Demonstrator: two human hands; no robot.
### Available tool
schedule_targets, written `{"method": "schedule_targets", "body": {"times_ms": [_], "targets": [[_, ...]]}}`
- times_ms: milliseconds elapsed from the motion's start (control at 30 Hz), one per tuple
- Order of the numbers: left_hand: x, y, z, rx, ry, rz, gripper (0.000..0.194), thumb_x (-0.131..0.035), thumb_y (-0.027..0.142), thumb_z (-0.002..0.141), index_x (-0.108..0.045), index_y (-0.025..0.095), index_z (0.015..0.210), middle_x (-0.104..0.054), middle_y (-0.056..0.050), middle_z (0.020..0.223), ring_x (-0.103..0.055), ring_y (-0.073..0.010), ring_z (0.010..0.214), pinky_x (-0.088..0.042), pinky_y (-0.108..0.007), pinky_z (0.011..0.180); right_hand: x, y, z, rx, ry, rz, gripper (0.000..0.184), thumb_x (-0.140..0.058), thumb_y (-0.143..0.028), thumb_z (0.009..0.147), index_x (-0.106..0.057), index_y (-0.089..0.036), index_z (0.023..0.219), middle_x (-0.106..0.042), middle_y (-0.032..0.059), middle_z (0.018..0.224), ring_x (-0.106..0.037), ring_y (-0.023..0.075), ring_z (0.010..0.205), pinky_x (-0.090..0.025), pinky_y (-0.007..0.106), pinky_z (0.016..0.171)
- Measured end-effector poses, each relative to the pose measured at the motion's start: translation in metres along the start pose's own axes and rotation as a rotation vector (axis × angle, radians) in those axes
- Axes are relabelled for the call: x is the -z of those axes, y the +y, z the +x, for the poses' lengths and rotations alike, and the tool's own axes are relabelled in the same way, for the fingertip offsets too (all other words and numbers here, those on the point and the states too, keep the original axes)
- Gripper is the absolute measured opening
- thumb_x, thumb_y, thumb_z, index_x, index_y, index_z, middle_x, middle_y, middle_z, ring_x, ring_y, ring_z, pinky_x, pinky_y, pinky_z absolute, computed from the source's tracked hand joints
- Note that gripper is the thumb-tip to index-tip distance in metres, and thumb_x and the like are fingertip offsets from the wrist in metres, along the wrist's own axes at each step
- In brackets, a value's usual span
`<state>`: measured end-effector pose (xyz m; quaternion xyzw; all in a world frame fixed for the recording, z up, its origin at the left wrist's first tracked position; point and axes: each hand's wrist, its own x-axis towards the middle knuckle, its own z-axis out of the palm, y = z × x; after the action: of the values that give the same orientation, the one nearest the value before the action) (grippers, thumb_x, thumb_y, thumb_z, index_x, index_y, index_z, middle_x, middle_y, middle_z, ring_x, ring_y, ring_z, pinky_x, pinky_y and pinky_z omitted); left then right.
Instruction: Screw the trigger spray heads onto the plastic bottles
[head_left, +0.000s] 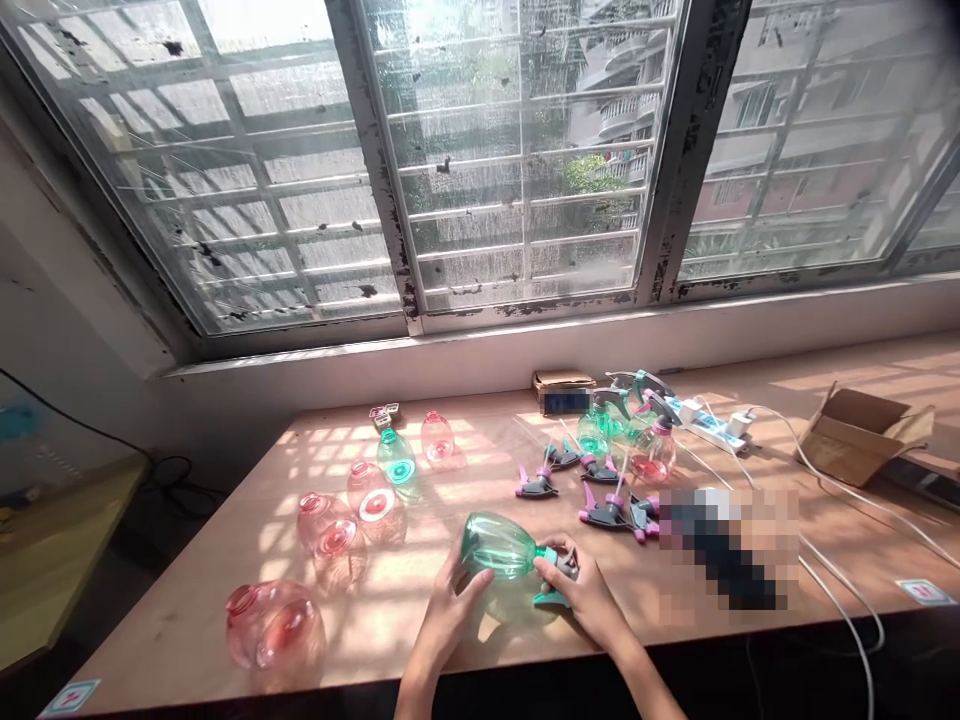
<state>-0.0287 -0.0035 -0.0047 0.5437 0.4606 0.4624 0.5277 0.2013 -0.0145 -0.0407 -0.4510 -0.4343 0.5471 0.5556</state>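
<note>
A clear green spray bottle (499,545) lies sideways between my hands, above the table's front part. My left hand (459,590) is wrapped round its broad base. At the neck, the fingers of my right hand (581,590) close round the grey and green spray head (559,565), whose green trigger points down. Whether the head is fully seated on the neck I cannot tell. Beyond my right hand lie several loose grey and purple spray heads (611,510). To the left, headless bottles lie tilted in a row: a near pink bottle (274,630), more pink ones, and a green bottle (396,460).
Bottles with spray heads, among them a pink one (652,460), stand at the back right near a white power strip (712,428) with cables. An open cardboard box (847,435) sits further right. A small box (562,385) stands by the window wall. Part of the right side is pixelated.
</note>
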Motion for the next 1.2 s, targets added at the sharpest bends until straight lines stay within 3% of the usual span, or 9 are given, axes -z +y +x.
{"method": "schedule_targets", "body": {"times_ms": [200,333,433,667,867,1000,1133,1200], "targets": [[-0.006,0.003,-0.003,-0.029,0.015,0.004,0.064,-0.079,0.052,0.090,-0.064,0.027,0.147,-0.070,-0.012,0.149,-0.058,-0.0356,0.147,-0.042,-0.053,0.126,0.004,0.004,-0.001,0.024,-0.045,-0.040,0.021,-0.077,-0.031,0.101,-0.069,-0.017,0.115,-0.070,-0.0024,0.088,-0.071,0.0153,0.071,-0.063,0.030,0.063],[-0.011,0.002,-0.006,-0.057,0.130,0.034,0.049,-0.080,0.044,0.093,-0.069,0.020,0.134,-0.074,-0.011,0.137,-0.066,-0.0329,0.133,-0.043,-0.062,0.121,-0.010,0.004,-0.004,0.071,-0.051,-0.078,0.020,-0.076,-0.032,0.102,-0.070,-0.017,0.114,-0.072,-0.0013,0.091,-0.072,0.0157,0.072,-0.063,0.032,0.068],[-0.009,-0.001,-0.009,-0.064,0.203,0.022,0.043,-0.079,0.044,0.095,-0.070,0.019,0.128,-0.077,-0.009,0.125,-0.071,-0.0309,0.122,-0.048,-0.060,0.114,-0.024,0.006,-0.005,0.105,-0.046,-0.088,0.018,-0.075,-0.033,0.103,-0.071,-0.017,0.110,-0.072,-0.0018,0.089,-0.070,0.0152,0.070,-0.063,0.033,0.070],[-0.007,-0.006,-0.010,-0.100,0.122,-0.121,0.081,-0.089,0.049,0.080,-0.056,0.027,0.150,-0.072,-0.012,0.144,-0.067,-0.0352,0.138,-0.052,-0.050,0.118,-0.028,0.006,-0.006,0.158,0.013,-0.027,0.023,-0.076,-0.037,0.101,-0.070,-0.017,0.110,-0.071,-0.0035,0.083,-0.069,0.0146,0.066,-0.061,0.032,0.067],[-0.011,-0.017,-0.013,-0.106,0.135,-0.129,0.106,-0.089,0.053,0.078,-0.033,0.028,0.164,-0.058,-0.017,0.161,-0.059,-0.0374,0.146,-0.046,-0.049,0.123,-0.029,0.003,-0.010,0.148,0.053,0.032,0.046,-0.088,-0.059,0.083,-0.070,-0.021,0.102,-0.072,-0.0033,0.078,-0.070,0.0174,0.063,-0.060,0.031,0.063],[-0.018,-0.021,-0.014,-0.070,0.273,-0.105,0.108,-0.085,0.059,0.082,-0.026,0.026,0.165,-0.052,-0.020,0.164,-0.044,-0.0423,0.157,-0.035,-0.056,0.129,-0.033,0.001,-0.013,0.119,0.067,0.045,0.047,-0.090,-0.061,0.079,-0.072,-0.022,0.100,-0.072,-0.0017,0.077,-0.069,0.0184,0.064,-0.062,0.032,0.062],[-0.023,-0.024,-0.015,-0.054,0.313,-0.143,0.101,-0.084,0.056,0.085,-0.028,0.026,0.164,-0.067,-0.019,0.148,-0.063,-0.0401,0.141,-0.047,-0.055,0.120,-0.035,0.002,-0.018,0.085,0.080,0.037,0.048,-0.089,-0.063,0.079,-0.074,-0.023,0.101,-0.072,-0.0005,0.077,-0.069,0.0205,0.068,-0.064,0.034,0.062],[-0.023,-0.026,-0.017,-0.073,0.298,-0.181,0.099,-0.087,0.054,0.083,-0.032,0.030,0.162,-0.066,-0.016,0.150,-0.064,-0.0379,0.140,-0.050,-0.050,0.118,-0.034,0.002,-0.019,0.080,0.083,0.030,0.050,-0.088,-0.065,0.078,-0.074,-0.023,0.100,-0.073,-0.0005,0.075,-0.069,0.0209,0.066,-0.063,0.034,0.064]]}}
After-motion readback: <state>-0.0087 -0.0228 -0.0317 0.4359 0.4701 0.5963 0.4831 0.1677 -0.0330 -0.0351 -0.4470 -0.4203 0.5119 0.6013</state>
